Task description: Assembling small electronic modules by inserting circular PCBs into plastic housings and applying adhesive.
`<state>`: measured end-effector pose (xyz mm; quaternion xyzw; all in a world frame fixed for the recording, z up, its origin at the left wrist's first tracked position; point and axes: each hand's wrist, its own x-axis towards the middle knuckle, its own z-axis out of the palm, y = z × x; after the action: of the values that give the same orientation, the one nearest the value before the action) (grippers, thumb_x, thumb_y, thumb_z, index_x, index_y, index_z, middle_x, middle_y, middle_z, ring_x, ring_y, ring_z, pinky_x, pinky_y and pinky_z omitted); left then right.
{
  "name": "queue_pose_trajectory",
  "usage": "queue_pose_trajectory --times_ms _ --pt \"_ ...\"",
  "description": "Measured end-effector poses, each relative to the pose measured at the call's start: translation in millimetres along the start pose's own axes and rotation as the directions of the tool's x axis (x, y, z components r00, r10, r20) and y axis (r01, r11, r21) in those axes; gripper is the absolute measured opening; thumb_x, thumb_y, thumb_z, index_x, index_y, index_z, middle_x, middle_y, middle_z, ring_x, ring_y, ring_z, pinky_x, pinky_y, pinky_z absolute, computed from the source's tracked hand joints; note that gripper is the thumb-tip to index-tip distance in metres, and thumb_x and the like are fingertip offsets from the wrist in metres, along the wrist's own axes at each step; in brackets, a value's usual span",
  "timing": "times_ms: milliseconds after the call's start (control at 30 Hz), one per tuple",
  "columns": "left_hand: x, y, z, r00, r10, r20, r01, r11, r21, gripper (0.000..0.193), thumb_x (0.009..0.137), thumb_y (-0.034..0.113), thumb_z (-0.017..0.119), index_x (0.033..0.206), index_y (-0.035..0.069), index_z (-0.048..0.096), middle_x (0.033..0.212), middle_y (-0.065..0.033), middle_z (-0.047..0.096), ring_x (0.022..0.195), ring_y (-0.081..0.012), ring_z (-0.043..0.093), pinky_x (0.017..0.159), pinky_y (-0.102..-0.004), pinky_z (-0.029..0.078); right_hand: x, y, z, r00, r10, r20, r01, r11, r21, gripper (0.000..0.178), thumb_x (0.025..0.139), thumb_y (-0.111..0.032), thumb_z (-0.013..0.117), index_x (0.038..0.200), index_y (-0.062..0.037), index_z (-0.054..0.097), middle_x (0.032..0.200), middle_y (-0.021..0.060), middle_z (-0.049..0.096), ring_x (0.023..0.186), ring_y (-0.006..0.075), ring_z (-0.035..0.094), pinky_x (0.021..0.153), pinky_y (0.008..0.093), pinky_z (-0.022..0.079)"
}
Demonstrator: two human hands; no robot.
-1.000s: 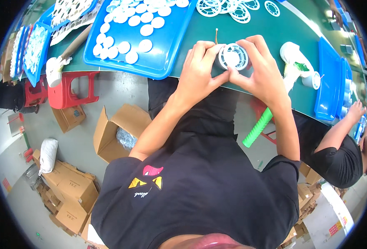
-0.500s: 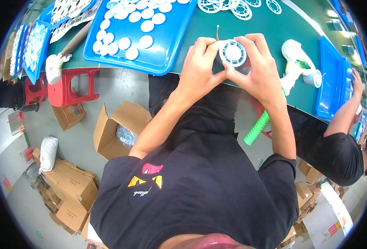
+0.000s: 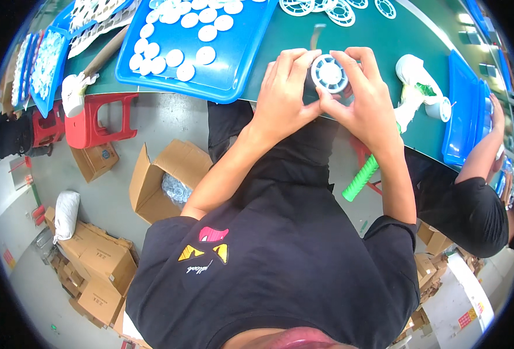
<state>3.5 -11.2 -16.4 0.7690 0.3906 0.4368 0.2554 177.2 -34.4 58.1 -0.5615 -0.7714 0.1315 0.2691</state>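
Note:
Over the near edge of the green table, both my hands hold a round white slotted part (image 3: 329, 74) with a dark side. My left hand (image 3: 286, 93) is closed on its left side, thumb and fingers curled around it. On the opposite side, my right hand (image 3: 359, 96) grips it with the index finger along the rim and the thumb at the bottom. A short wire lead (image 3: 314, 38) with a small pale connector sticks out beyond the part, blurred. The back of the part is hidden.
A blue tray (image 3: 210, 84) of white discs stands left of my hands. White slotted rings (image 3: 341, 13) lie beyond. To the right are a white-wrapped tool with a green ribbed handle (image 3: 360, 179), a tape roll (image 3: 439, 109) and another blue tray (image 3: 456, 139) beside a co-worker's arm (image 3: 482, 148).
The round part has turned a little between my fingers and shifted slightly right. Its wire lead has swung to the right. Both hands keep their hold.

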Motion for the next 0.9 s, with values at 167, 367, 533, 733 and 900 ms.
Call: queue_pose_trajectory --times_ms 167,367,533,733,900 --pt "1 2 10 0.992 0.087 -0.093 -0.082 0.995 0.059 0.072 0.079 0.026 0.088 0.139 0.004 0.055 0.126 -0.017 0.058 0.112 -0.0382 0.061 0.093 -0.0463 0.049 -4 -5 1 0.997 0.081 -0.019 -0.08 0.995 0.061 0.056 0.081 -0.022 0.082 0.129 -0.0001 0.064 0.125 0.0189 0.058 0.09 0.0349 0.074 0.074 0.0407 0.061" --pt "0 5 13 0.993 0.029 -0.118 -0.031 0.999 -0.013 0.07 0.079 0.028 0.089 0.136 0.004 0.055 0.124 -0.0176 0.057 0.11 -0.0384 0.059 0.093 -0.0461 0.049 -11 -4 -11 0.964 0.263 -0.022 -0.263 0.965 -0.007 0.052 0.089 -0.026 0.08 0.131 -0.0005 0.064 0.126 0.0208 0.059 0.099 0.036 0.068 0.086 0.0449 0.057" --pt "2 16 14 0.993 -0.08 -0.091 0.073 0.995 -0.073 0.068 0.08 0.028 0.09 0.134 0.004 0.057 0.126 -0.0193 0.059 0.118 -0.0389 0.059 0.1 -0.0467 0.05 -69 43 -10 0.75 0.376 -0.544 -0.59 0.752 -0.294 0.057 0.09 -0.028 0.083 0.133 0.0016 0.061 0.121 0.0224 0.057 0.117 0.0403 0.058 0.103 0.0482 0.047" --pt "2 15 11 0.994 -0.082 -0.066 0.075 0.992 -0.102 0.07 0.078 0.027 0.092 0.135 0.004 0.056 0.126 -0.0193 0.058 0.118 -0.0383 0.059 0.1 -0.0464 0.05 -110 71 -34 0.677 0.568 -0.468 -0.728 0.611 -0.312 0.061 0.096 -0.034 0.076 0.14 0.0035 0.056 0.122 0.0269 0.06 0.117 0.0462 0.059 0.103 0.0512 0.047" --pt "1 14 12 0.994 -0.09 -0.067 0.083 0.992 -0.099 0.07 0.078 0.024 0.092 0.135 0.003 0.056 0.127 -0.0202 0.057 0.118 -0.0389 0.058 0.1 -0.046 0.05 -108 63 -41 0.543 0.811 -0.22 -0.687 0.579 0.44 0.036 0.107 -0.028 0.064 0.133 -0.0032 0.06 0.095 0.0089 0.063 0.069 0.0175 0.061 0.059 0.0296 0.049"
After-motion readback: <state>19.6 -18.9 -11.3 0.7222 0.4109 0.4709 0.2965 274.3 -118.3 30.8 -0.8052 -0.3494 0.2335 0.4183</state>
